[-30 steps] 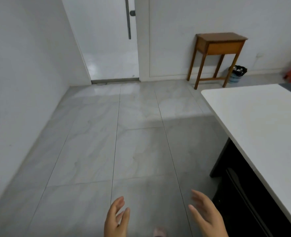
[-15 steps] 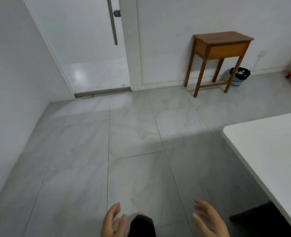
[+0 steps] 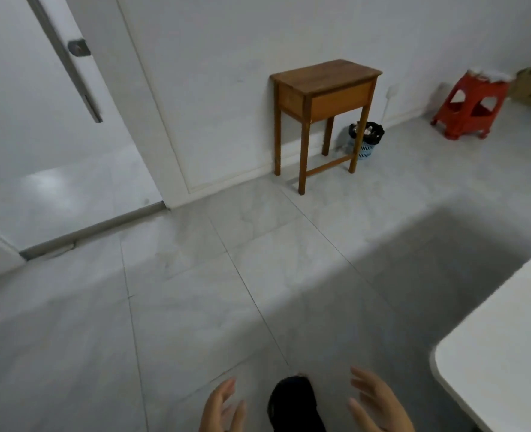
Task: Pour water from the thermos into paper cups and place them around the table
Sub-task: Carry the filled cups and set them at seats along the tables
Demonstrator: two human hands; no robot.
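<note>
step: walking, no thermos or cups visible
hands: left hand (image 3: 223,406) and right hand (image 3: 379,403) both loose, empty
next: probably fetch them, back to tabletop (image 3: 507,353)

Pale tiled floor (image 3: 195,307), wooden side table (image 3: 323,88), red stool (image 3: 473,104), small bin (image 3: 365,140) (lined black), white tabletop (image 3: 507,353) corner

A small wooden side table (image 3: 325,88) stands against the white wall (image 3: 226,57). Just beside its right legs there is a blue waste basket (image 3: 365,141) with a black bag inside. Further right a red plastic stool (image 3: 473,104) stands on the grey tiled floor (image 3: 195,291). At left is a white door (image 3: 33,135).
</note>
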